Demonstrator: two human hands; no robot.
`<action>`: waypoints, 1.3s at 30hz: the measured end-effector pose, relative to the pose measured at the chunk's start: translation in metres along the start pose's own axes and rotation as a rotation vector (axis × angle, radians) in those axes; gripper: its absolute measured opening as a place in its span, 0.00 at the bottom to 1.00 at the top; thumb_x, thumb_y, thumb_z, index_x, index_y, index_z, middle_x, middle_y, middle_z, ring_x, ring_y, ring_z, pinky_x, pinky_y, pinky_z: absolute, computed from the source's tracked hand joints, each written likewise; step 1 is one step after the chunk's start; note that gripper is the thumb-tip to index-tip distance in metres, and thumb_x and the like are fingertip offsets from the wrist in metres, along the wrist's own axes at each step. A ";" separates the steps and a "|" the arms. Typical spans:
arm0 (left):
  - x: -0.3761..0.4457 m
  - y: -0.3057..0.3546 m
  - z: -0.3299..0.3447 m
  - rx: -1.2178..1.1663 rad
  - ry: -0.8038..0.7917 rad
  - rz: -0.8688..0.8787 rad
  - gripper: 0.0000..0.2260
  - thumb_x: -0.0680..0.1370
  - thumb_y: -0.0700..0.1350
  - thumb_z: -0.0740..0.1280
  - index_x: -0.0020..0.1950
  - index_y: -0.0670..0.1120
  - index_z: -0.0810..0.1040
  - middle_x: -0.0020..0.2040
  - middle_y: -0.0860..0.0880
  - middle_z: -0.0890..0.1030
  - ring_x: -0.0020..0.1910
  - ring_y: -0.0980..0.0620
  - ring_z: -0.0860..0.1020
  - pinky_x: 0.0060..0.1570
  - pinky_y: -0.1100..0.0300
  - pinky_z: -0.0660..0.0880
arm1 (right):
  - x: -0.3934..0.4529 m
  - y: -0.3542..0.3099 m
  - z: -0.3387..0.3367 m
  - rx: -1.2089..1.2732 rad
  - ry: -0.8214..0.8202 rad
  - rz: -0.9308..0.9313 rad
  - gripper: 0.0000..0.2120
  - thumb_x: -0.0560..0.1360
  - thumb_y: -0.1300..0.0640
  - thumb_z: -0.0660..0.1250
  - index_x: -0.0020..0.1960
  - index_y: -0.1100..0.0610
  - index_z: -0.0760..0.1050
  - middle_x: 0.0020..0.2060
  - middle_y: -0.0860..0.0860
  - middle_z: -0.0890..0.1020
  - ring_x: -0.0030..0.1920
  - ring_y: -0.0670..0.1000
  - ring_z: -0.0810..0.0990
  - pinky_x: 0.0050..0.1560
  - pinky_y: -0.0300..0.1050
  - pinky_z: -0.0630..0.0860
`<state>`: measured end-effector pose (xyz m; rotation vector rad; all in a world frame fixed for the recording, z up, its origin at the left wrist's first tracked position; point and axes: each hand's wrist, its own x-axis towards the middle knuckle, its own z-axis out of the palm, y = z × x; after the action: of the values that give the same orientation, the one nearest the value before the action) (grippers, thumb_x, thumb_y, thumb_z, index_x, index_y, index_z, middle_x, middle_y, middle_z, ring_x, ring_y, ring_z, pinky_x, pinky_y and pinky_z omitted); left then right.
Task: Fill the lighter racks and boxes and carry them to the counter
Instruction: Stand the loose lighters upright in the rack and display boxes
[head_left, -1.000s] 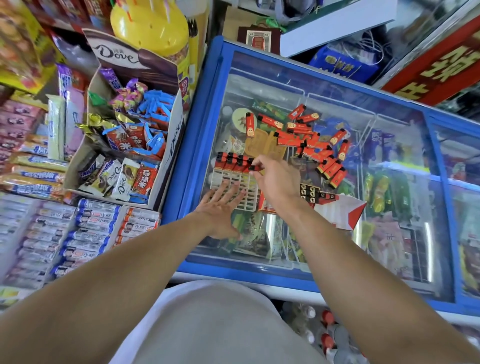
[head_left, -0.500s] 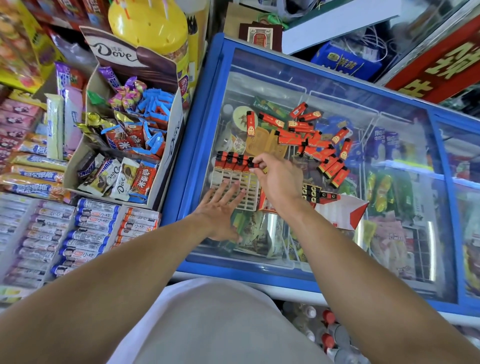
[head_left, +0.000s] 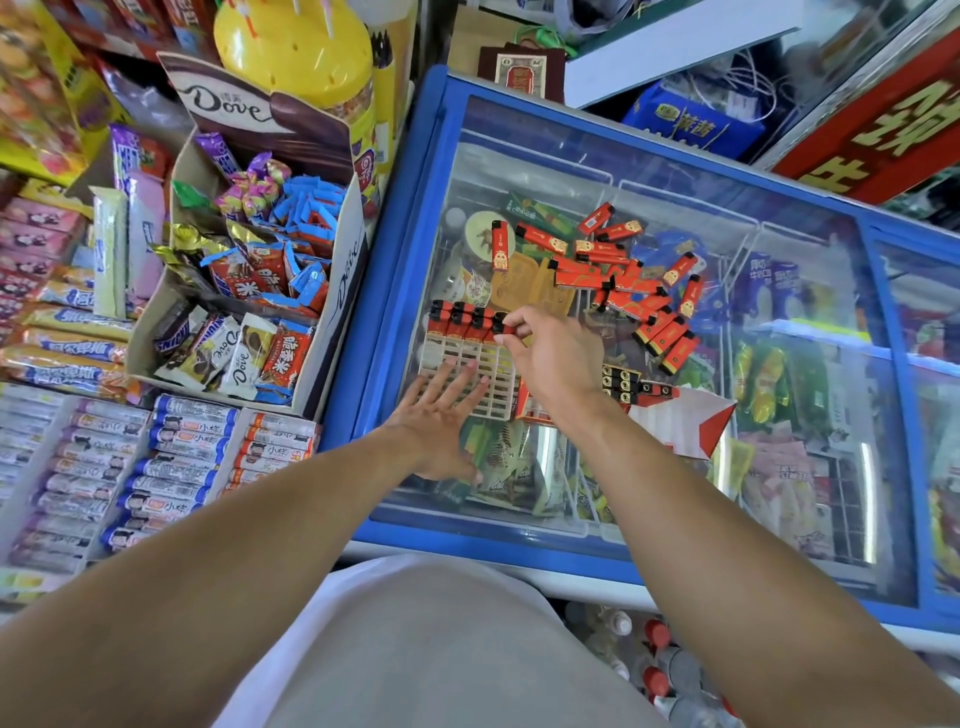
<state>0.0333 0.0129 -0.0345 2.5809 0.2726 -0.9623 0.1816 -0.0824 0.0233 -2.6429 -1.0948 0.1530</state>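
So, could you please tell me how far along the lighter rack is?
Barely begun. Done: three lighters stand in the white rack, far row. In hand: the right hand is seating a fourth lighter while the left hand rests flat on the rack. Left: the loose pile, remaining slots, carrying.

A freezer lid (head_left: 675, 171) of smooth, glossy glass in a blue plastic frame. On it, glossy red plastic lighters (head_left: 608, 249) and a white plastic grid rack (head_left: 493, 379). Beside it, a matt cardboard box (head_left: 343, 270) of shiny foil-wrapped sweets (head_left: 249, 270).
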 end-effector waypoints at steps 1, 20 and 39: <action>0.000 0.000 0.000 0.000 0.002 -0.001 0.56 0.73 0.72 0.66 0.77 0.54 0.25 0.75 0.50 0.20 0.74 0.46 0.22 0.78 0.40 0.36 | 0.000 0.000 0.000 -0.006 0.001 -0.003 0.09 0.77 0.44 0.70 0.56 0.44 0.80 0.47 0.42 0.86 0.47 0.44 0.83 0.48 0.42 0.77; 0.000 0.001 0.005 -0.002 0.043 0.003 0.56 0.73 0.72 0.65 0.78 0.53 0.25 0.75 0.50 0.20 0.74 0.47 0.21 0.78 0.42 0.33 | -0.003 0.001 -0.007 0.034 0.057 -0.046 0.05 0.78 0.46 0.70 0.50 0.44 0.84 0.41 0.40 0.81 0.38 0.42 0.77 0.37 0.39 0.65; -0.003 -0.019 0.025 -0.096 0.216 -0.051 0.51 0.76 0.75 0.55 0.78 0.50 0.24 0.76 0.49 0.20 0.74 0.50 0.21 0.77 0.44 0.31 | 0.169 0.005 0.047 0.269 -0.292 0.413 0.14 0.75 0.49 0.73 0.50 0.59 0.79 0.45 0.53 0.84 0.43 0.54 0.84 0.47 0.51 0.83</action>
<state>0.0107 0.0199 -0.0549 2.6004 0.4335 -0.6695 0.2953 0.0435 -0.0219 -2.6100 -0.5339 0.7338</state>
